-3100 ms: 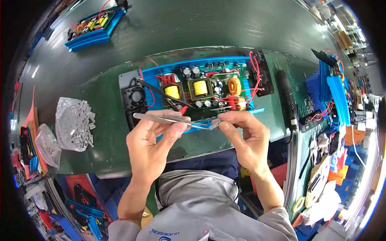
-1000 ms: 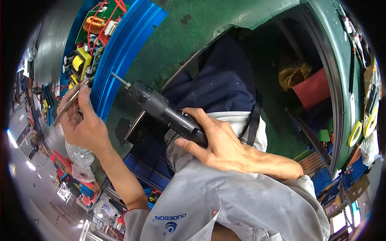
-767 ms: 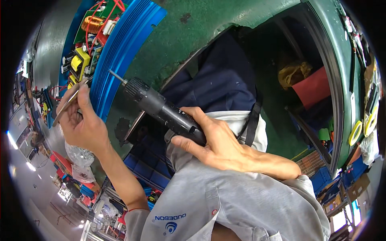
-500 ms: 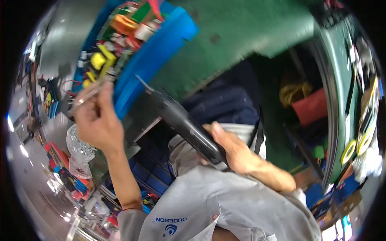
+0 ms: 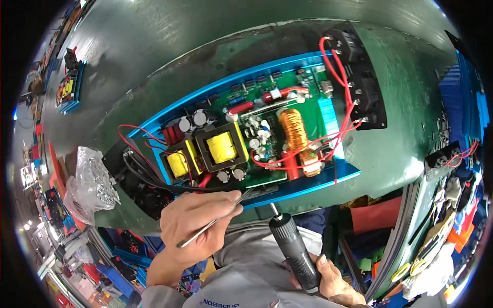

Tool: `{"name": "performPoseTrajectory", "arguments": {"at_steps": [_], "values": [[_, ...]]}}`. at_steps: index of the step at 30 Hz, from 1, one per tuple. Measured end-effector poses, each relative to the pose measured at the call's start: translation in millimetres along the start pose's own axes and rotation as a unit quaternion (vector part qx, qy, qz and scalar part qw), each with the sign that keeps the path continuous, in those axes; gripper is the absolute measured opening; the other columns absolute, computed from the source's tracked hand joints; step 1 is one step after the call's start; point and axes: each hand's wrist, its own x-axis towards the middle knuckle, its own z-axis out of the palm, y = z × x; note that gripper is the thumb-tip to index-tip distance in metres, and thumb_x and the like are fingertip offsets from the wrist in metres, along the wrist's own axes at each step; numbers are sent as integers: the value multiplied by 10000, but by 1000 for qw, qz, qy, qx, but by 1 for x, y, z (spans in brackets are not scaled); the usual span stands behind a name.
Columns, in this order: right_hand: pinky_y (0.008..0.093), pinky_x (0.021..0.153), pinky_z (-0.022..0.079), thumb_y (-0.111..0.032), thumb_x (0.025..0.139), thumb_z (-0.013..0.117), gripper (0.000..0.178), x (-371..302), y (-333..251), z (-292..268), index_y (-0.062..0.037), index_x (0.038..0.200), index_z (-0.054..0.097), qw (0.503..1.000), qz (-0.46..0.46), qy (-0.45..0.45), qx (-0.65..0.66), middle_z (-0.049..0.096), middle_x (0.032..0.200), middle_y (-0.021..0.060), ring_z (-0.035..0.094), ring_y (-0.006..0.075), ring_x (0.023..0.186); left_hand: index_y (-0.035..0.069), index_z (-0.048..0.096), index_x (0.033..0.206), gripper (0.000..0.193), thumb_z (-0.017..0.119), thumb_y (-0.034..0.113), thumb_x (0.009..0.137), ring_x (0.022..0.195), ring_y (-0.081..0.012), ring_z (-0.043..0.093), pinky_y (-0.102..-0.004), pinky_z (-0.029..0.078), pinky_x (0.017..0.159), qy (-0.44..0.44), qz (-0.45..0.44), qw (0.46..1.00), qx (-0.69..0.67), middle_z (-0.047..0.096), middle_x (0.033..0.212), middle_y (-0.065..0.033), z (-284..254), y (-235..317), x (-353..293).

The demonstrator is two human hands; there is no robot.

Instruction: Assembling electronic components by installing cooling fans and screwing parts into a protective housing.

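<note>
In front of me on the green bench lies a blue metal housing [image 5: 169,109] holding a green circuit board [image 5: 314,110]. The board carries yellow-wound transformers [image 5: 222,147], a copper coil [image 5: 293,129] and capacitors. My left hand [image 5: 197,220] is closed around metal tweezers [image 5: 196,234], their tips at the housing's near edge. Gripped in my right hand [image 5: 331,280] is a black electric screwdriver [image 5: 294,250]. Its bit points up toward the near wall of the housing, just short of it. Red wires [image 5: 345,97] join the board to a black end panel [image 5: 367,84] at the right.
Another black end panel [image 5: 138,179] lies at the left, beside a clear plastic bag [image 5: 92,185] of small metal parts. A second blue unit [image 5: 70,87] sits far left. More blue housings [image 5: 462,108] stand at the right edge, near loose screws.
My view has swung so the housing now lies across the middle. The tweezers in my left hand have come to its near edge, and the screwdriver now points more steeply upward.
</note>
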Motion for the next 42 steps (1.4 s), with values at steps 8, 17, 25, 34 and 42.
{"name": "performPoseTrajectory", "arguments": {"at_steps": [8,17,25,34,42], "values": [[262,646,413,-792,952,260,976,13,13,1,63,1360,497,1000,-14,-7,-4,635,857,98,546,140,710,69,618,1014,360,792,-110,754,781,-249,747,-320,604,669,-15,7,1000,-6,752,913,-144,1,-3,3],[254,646,413,-882,880,219,1128,16,26,4,85,1395,488,995,-31,63,-73,655,866,91,566,124,729,66,610,1002,354,790,-109,752,775,-255,748,-320,604,661,-23,29,999,-2,750,904,-150,3,-3,4],[275,800,473,-622,897,605,795,13,30,-17,46,1322,525,997,-31,25,-60,672,984,90,617,142,888,99,597,1004,367,833,-27,754,684,-215,717,-283,547,566,4,47,998,50,762,891,-99,14,-2,6],[233,498,361,-268,953,686,422,14,21,2,-20,1255,528,993,-66,70,-75,549,731,-13,465,66,566,33,569,1003,151,628,-21,874,737,-279,691,-346,564,696,-9,20,1000,-1,713,901,-194,7,-4,-3],[250,531,362,-370,954,667,396,17,3,-4,-64,1177,554,993,-100,3,-56,518,743,-25,454,69,598,16,521,1126,370,398,363,1100,1004,-231,587,-388,472,943,245,-107,962,-53,599,1010,-158,-52,-3,-54]]}}
